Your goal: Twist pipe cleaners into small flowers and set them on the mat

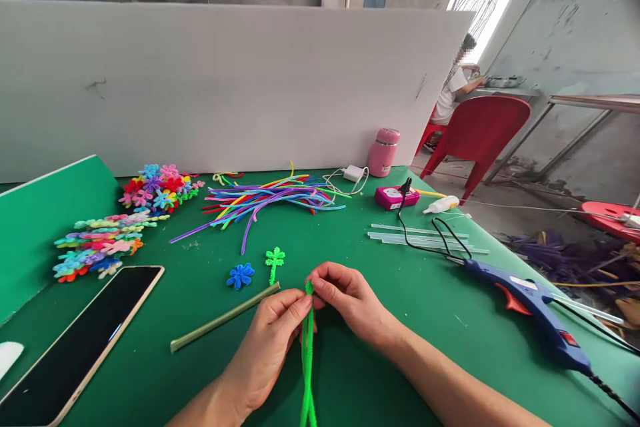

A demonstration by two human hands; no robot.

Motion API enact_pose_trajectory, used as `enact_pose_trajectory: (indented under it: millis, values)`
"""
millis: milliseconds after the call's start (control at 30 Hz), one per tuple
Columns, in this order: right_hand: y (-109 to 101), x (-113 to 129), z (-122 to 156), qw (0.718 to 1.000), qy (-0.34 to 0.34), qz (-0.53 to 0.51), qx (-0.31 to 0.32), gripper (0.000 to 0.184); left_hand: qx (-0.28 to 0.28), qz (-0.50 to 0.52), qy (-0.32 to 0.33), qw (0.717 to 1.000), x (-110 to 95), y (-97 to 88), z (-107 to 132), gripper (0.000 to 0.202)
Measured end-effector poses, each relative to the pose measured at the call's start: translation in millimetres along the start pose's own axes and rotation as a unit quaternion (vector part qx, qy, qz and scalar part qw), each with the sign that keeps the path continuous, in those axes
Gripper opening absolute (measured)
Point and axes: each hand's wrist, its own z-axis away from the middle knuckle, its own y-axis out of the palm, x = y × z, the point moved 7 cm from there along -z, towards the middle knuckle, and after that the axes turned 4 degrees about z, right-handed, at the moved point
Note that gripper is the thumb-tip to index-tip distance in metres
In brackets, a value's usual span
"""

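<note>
Bright green pipe cleaners (308, 373) hang down between my two hands, with a small bent loop at their top end. My left hand (273, 330) pinches them just below that loop. Thumb and fingers of my right hand (350, 293) close on the loop itself. Beyond my left hand, a green pipe-cleaner leaf sprig (275, 261) lies on the table beside a blue pipe-cleaner flower (241, 275). An olive-green stick (225, 317) rests slantwise, its far end close to my left knuckles.
Loose coloured pipe cleaners (270, 200) lie at the back, finished flowers (155, 190) at left. A phone (85, 340) is front left. Right are a blue glue gun (530, 307) with its cable, clear glue sticks (425, 240), a pink box (397, 197) and a pink bottle (384, 152). A person (453, 93) sits beyond.
</note>
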Motion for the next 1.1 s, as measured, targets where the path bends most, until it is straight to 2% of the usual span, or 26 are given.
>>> enact_pose_trajectory:
  millis: [167, 400, 533, 633, 900, 1100]
  values:
    - [-0.9, -1.7, 6.5, 0.998, 0.019, -0.055, 0.002, 0.024, 0.008, -0.052, -0.007, 0.999, -4.4, 3.5, 2.3, 0.025]
    - [-11.9, 3.8, 8.1, 0.997, -0.015, 0.050, -0.055, 0.021, 0.011, -0.081, -0.005, 0.997, -0.7, 1.8, 2.7, 0.021]
    - [-9.1, 5.0, 9.4, 0.995, -0.014, 0.086, -0.046, 0.019, 0.033, -0.140, 0.003, 0.990, -1.7, 4.2, 4.9, 0.025]
    - [-7.3, 6.1, 9.8, 0.994, -0.018, 0.099, -0.039, 0.019, 0.043, -0.143, 0.020, 0.989, -3.2, 4.4, 5.2, 0.026]
    - [-4.7, 4.3, 11.8, 0.998, -0.025, 0.047, -0.031, 0.021, 0.018, -0.098, 0.025, 0.995, -3.5, -0.8, 2.4, 0.022]
    - [-6.2, 1.1, 10.2, 0.998, -0.027, -0.007, -0.055, 0.018, 0.035, -0.085, 0.004, 0.996, 0.7, 0.9, 1.6, 0.023]
